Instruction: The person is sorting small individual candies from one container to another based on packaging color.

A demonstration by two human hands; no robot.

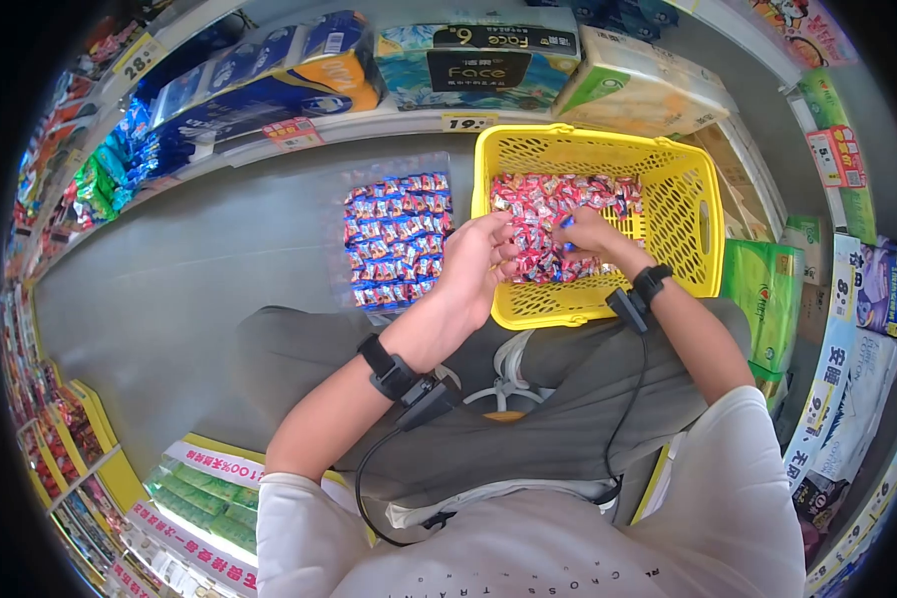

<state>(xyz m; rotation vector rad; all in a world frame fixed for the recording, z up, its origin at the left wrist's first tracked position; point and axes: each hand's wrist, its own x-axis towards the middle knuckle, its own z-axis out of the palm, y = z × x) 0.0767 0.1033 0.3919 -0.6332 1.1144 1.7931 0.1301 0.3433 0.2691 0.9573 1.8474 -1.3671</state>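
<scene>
A yellow basket point(703, 269) stands in front of my crossed legs, with many small red-and-white wrapped candies point(568, 186) inside. My right hand point(590, 234) reaches into it, fingers pinched on a blue-wrapped candy point(567, 221). Over the basket's left rim is my left hand point(478, 261), its fingers curled but apart over the red candies, holding nothing that I can see. Left of the basket, a clear plastic tray point(339, 249) lies on the floor, filled with rows of blue-and-red wrapped candies point(396, 239).
Tissue packs point(478, 70) line the shelf behind the basket. Green tissue packs point(762, 299) stand close on the right. Shelves of bagged goods point(95, 179) curve round the left. Grey floor point(169, 299) shows left of the tray. Straps and cables are on both wrists.
</scene>
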